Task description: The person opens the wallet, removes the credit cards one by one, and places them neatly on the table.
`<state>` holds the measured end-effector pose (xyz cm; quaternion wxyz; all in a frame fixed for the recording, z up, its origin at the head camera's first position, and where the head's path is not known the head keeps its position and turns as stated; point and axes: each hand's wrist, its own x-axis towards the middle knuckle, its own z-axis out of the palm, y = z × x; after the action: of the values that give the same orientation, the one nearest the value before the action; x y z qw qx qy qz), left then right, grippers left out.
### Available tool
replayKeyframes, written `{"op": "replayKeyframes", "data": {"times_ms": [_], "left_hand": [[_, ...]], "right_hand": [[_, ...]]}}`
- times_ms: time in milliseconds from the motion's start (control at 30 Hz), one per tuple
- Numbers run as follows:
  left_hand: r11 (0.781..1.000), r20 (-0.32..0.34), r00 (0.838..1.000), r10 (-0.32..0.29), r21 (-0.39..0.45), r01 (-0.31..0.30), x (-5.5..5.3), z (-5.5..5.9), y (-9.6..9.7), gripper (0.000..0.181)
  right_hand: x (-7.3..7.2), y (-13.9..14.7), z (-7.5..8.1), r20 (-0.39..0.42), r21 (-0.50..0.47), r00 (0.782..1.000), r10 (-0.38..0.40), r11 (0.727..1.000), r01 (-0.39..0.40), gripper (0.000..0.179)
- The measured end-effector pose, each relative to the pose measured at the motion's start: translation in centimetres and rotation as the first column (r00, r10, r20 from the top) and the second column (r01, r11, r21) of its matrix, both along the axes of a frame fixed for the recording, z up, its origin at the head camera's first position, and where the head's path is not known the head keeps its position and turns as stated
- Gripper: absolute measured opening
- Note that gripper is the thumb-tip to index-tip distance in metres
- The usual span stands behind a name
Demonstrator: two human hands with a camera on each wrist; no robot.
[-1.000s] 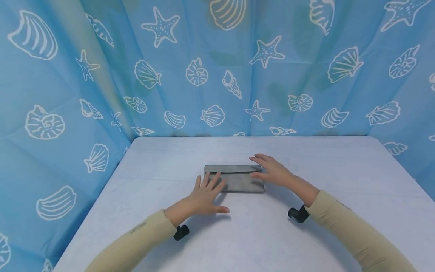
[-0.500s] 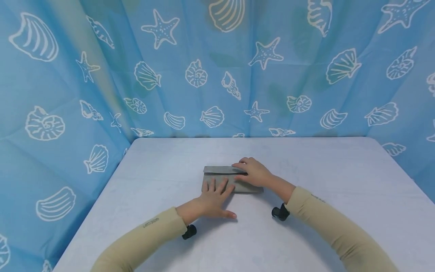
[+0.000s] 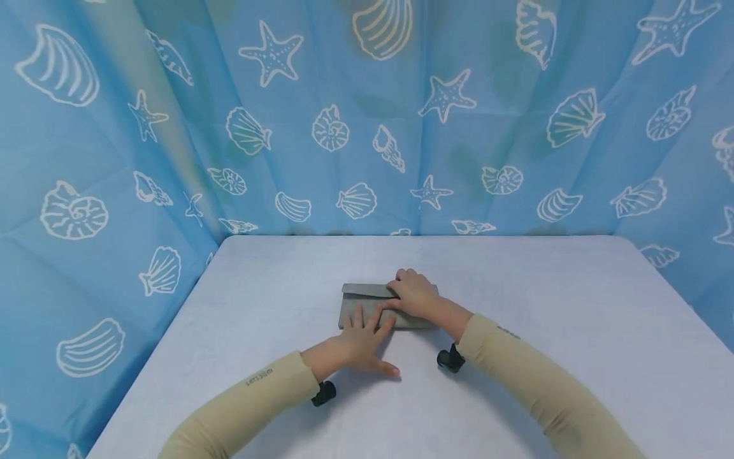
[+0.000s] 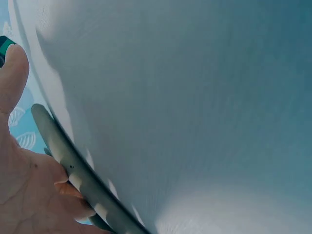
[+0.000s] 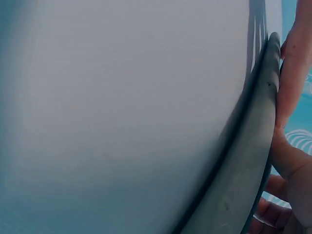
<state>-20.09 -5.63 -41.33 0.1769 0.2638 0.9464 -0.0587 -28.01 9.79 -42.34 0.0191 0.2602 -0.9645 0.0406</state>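
A flat grey pouch (image 3: 361,305) with a fold-over flap (image 3: 363,290) lies on the table. My left hand (image 3: 361,347) spreads straight fingers over its front, while the thumb points away to the right above the cloth. Bent fingers of my right hand (image 3: 415,296) reach over the flap near its middle. Its thumb lies lower, against the pouch front; whether it pinches the flap edge is hidden. From the left wrist, the near edge of the pouch (image 4: 80,170) shows as a thick strip beside the palm. The right wrist view shows the pouch edge (image 5: 243,156) beside the thumb.
A white cloth covers the table (image 3: 275,274), which has rounded far corners. A blue curtain (image 3: 321,166) with white shells and starfish hangs behind and at the sides. Small black devices are worn under the left wrist (image 3: 323,393) and right wrist (image 3: 450,359).
My right hand has moved left from the pouch's right end onto the flap's middle, its fingers bending more. My left hand has shifted slightly right and come onto the pouch front.
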Motion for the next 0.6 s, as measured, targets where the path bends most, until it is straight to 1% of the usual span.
{"op": "replayKeyframes", "data": {"times_ms": [100,200,233,300,367,467,533,600], "left_hand": [[1.0,0.003,1.0,0.021,0.009,-0.021,0.2,-0.1,0.1,0.101],[0.999,0.009,0.999,0.04,0.035,-0.04,0.2,-0.3,0.2,0.103],[0.998,0.011,0.999,0.044,0.047,-0.045,0.3,-0.4,0.2,0.103],[0.997,0.014,0.999,0.047,0.058,-0.048,0.3,-0.5,0.2,0.104],[0.997,0.018,0.999,0.05,0.059,-0.051,0.3,-0.5,0.2,0.104],[0.997,0.031,0.998,0.054,0.056,-0.056,0.4,-0.2,0.3,0.103],[0.997,0.038,0.998,0.059,0.055,-0.061,0.4,0.0,0.4,0.103],[0.997,0.038,0.998,0.058,0.051,-0.06,0.4,0.1,0.4,0.103]], "right_hand": [[-0.2,-0.3,0.0,-0.001,-0.002,1.0,-0.011,1.0,0.011,0.047],[-0.2,-0.5,0.0,-0.024,0.009,1.0,0.006,1.0,-0.006,0.039],[-0.2,-0.6,0.0,-0.034,0.025,0.999,0.016,1.0,-0.015,0.036],[-0.2,-0.8,0.0,-0.054,0.086,0.997,0.051,0.995,-0.046,0.032],[-0.3,-0.9,0.0,-0.077,0.174,0.992,0.099,0.981,-0.084,0.028],[-0.6,-1.1,0.2,-0.084,0.292,0.98,0.181,0.945,-0.149,0.023],[-0.8,-1.2,0.5,-0.073,0.336,0.972,0.223,0.923,-0.186,0.021],[-1.2,-1.2,0.6,-0.058,0.354,0.965,0.255,0.909,-0.219,0.018]]}}
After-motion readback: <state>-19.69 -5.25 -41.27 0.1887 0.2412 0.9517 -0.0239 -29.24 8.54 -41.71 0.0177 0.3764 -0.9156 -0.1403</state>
